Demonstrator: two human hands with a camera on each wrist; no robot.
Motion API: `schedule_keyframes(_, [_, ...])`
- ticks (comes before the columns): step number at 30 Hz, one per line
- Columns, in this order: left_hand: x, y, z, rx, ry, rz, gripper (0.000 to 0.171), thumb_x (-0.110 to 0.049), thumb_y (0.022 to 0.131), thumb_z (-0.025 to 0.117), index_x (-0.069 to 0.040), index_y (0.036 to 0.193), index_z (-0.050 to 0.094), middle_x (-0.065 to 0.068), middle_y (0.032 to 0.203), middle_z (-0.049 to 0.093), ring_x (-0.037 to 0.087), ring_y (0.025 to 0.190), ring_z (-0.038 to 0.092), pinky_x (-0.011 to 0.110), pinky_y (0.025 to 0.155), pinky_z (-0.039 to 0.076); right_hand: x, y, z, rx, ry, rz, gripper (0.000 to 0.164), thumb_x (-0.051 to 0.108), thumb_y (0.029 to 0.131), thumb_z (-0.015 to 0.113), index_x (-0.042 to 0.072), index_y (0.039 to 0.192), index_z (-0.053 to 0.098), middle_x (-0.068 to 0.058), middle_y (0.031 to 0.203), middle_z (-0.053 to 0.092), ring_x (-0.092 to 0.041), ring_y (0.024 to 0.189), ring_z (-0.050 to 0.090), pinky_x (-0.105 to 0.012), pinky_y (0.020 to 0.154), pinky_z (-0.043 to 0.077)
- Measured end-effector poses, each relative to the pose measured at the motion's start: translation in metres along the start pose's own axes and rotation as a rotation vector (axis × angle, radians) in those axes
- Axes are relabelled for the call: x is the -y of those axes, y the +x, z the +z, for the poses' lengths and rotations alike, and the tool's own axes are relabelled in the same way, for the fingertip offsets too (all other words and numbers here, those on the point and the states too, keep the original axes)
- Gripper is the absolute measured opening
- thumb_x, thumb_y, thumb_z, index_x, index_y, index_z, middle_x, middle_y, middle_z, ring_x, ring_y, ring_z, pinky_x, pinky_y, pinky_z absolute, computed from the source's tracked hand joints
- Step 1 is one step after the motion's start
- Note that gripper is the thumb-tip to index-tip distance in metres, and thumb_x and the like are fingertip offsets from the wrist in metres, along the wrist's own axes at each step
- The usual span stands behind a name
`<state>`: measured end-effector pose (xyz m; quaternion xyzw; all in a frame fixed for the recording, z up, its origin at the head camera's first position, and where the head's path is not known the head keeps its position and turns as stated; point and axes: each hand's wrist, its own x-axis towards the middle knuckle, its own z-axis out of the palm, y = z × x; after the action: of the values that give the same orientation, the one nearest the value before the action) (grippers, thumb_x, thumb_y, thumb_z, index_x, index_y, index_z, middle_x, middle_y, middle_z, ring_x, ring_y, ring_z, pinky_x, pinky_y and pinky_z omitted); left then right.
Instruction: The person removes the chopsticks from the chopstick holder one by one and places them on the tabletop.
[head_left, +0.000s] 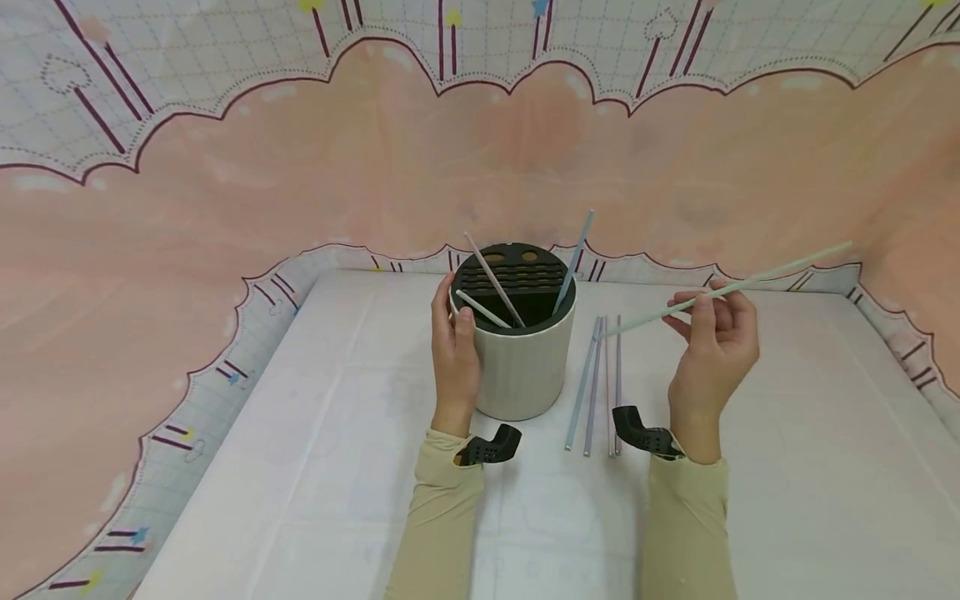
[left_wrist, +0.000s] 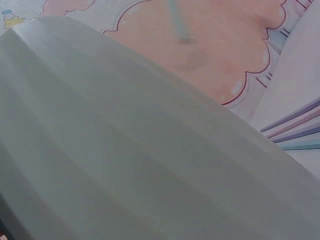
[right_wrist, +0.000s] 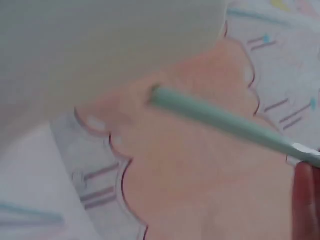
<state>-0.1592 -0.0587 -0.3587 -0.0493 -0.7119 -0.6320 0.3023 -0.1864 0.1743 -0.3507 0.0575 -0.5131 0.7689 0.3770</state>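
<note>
An off-white ribbed round holder (head_left: 525,375) with a dark slotted top (head_left: 512,272) stands upright on the table. My left hand (head_left: 455,367) grips its left side, the thumb near the rim. Inside it lean a pink straw (head_left: 493,277), a blue straw (head_left: 576,258) and a pale green straw (head_left: 482,308). To the right, my right hand (head_left: 712,350) pinches another light green straw (head_left: 787,267) between thumb and fingers, tilted with its far end up to the right. In the right wrist view, that green straw (right_wrist: 215,117) points toward the holder's wall (right_wrist: 110,45).
Several blue, purple and pink straws (head_left: 592,392) lie side by side on the white table (head_left: 337,500), between the holder and my right hand. A patterned peach-and-white cloth (head_left: 225,200) forms the backdrop behind and beside the table. Dark wrist mounts (head_left: 489,446) sit on both wrists.
</note>
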Motion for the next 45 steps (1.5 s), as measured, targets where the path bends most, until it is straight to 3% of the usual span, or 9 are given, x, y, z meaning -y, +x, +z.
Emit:
schedule_keyframes(6, [0.006,0.002,-0.003,0.005,-0.017,0.005,0.055,-0.037,0.093,0.035,-0.006,0.138,0.027,0.009,0.141,0.030,0.014,0.127,0.030,0.037,0.102,0.026,-0.021,0.004,-0.028,0.191,-0.677,0.163,0.030,0.023,0.089,0.053,0.009,0.115,0.058,-0.009,0.090,0.064,-0.013,0.076,0.062,-0.016,0.061,0.049])
schedule_keyframes(11, [0.025,0.005,-0.005,0.011,-0.049,0.019,0.054,-0.038,0.093,0.037,-0.010,0.138,0.028,0.004,0.140,0.032,0.013,0.126,0.032,0.036,0.101,0.028,-0.090,0.013,-0.075,0.324,-0.914,0.239,0.041,0.043,0.087,0.049,0.019,0.120,0.056,-0.006,0.092,0.064,-0.013,0.073,0.063,-0.020,0.049,0.049])
schedule_keyframes(14, [0.035,0.007,-0.006,0.017,-0.053,0.018,0.055,-0.043,0.092,0.037,-0.017,0.139,0.028,-0.002,0.139,0.033,0.011,0.125,0.033,0.035,0.100,0.029,-0.120,0.013,-0.096,0.444,-1.007,0.283,0.050,0.049,0.086,0.045,0.019,0.126,0.050,-0.005,0.094,0.063,-0.011,0.070,0.063,-0.021,0.048,0.049])
schedule_keyframes(17, [0.039,0.007,-0.005,0.017,-0.031,0.009,0.056,-0.050,0.090,0.036,-0.024,0.138,0.028,-0.008,0.139,0.032,0.008,0.125,0.032,0.035,0.100,0.029,-0.113,0.007,-0.090,0.539,-1.021,0.376,0.053,0.042,0.087,0.049,0.011,0.130,0.045,-0.010,0.097,0.061,-0.014,0.066,0.064,-0.023,0.049,0.049])
schedule_keyframes(21, [0.041,0.007,-0.005,0.011,-0.019,0.011,0.057,-0.054,0.089,0.035,-0.027,0.138,0.028,-0.010,0.138,0.032,0.007,0.125,0.032,0.035,0.101,0.028,-0.080,-0.002,-0.067,0.638,-1.003,0.512,0.050,0.023,0.087,0.055,0.000,0.130,0.041,-0.019,0.101,0.059,-0.017,0.063,0.064,-0.027,0.053,0.051])
schedule_keyframes(26, [0.040,0.007,-0.005,0.010,-0.024,0.018,0.059,-0.056,0.088,0.035,-0.025,0.138,0.028,-0.009,0.138,0.032,0.007,0.125,0.032,0.034,0.100,0.029,-0.067,-0.008,-0.053,0.750,-1.044,0.578,0.049,0.015,0.087,0.053,-0.005,0.130,0.039,-0.021,0.101,0.059,-0.014,0.064,0.062,-0.028,0.061,0.050])
schedule_keyframes(31, [0.038,0.008,-0.004,0.009,-0.021,0.005,0.060,-0.058,0.087,0.034,-0.027,0.138,0.027,-0.010,0.139,0.031,0.007,0.125,0.032,0.035,0.100,0.030,-0.073,-0.010,-0.053,0.778,-1.106,0.581,0.048,0.015,0.086,0.055,-0.005,0.127,0.042,-0.017,0.094,0.062,-0.012,0.062,0.059,-0.028,0.062,0.043])
schedule_keyframes(38, [0.038,0.010,0.000,-0.001,0.004,0.004,0.060,-0.057,0.087,0.034,-0.026,0.138,0.027,-0.008,0.139,0.031,0.009,0.126,0.031,0.039,0.100,0.029,-0.077,-0.007,-0.051,0.742,-1.140,0.517,0.043,0.009,0.080,0.054,-0.006,0.119,0.048,-0.010,0.076,0.059,-0.019,0.061,0.054,-0.032,0.061,0.039])
schedule_keyframes(45, [0.041,0.012,0.005,-0.011,-0.003,0.001,0.060,-0.058,0.087,0.034,-0.027,0.138,0.028,-0.010,0.139,0.031,0.007,0.125,0.032,0.036,0.100,0.029,-0.077,-0.001,-0.048,0.728,-1.141,0.464,0.041,0.015,0.086,0.051,-0.002,0.123,0.048,-0.014,0.089,0.057,-0.022,0.068,0.055,-0.029,0.059,0.039])
